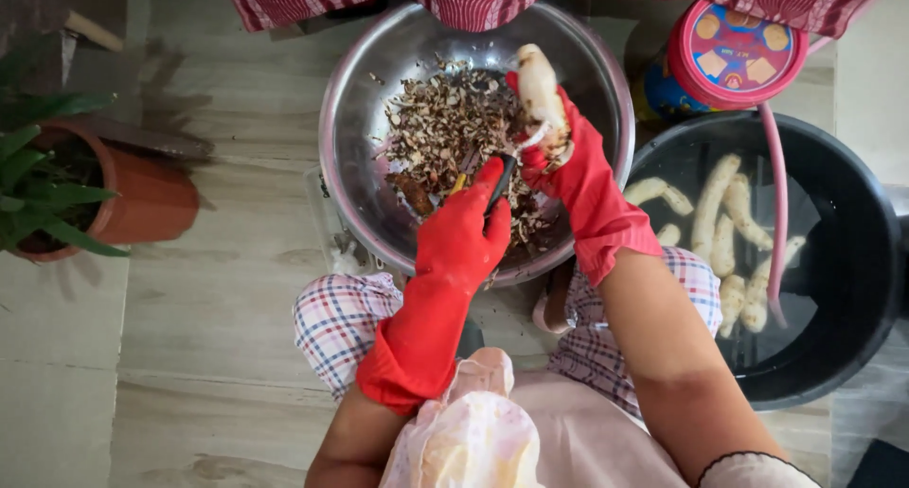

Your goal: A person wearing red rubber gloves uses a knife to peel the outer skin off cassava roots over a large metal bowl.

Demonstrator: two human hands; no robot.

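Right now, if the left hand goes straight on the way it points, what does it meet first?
Probably the peeled root held by the right hand; the left hand points up toward it, above the peelings. Depth is unclear.

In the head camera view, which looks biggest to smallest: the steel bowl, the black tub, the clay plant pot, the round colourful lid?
1. Steel bowl and black tub: look alike, not ranked.
2. Clay plant pot, partly cut off.
3. Round colourful lid.

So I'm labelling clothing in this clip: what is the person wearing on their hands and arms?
Both hands, left hand and right hand, wear red rubber gloves. The gloves reach partway up the forearm, and their cuffs are loose and wrinkled. Above the cuffs the forearms are bare. At the right arm's lower end a pale sleeve hem with dark trim shows.
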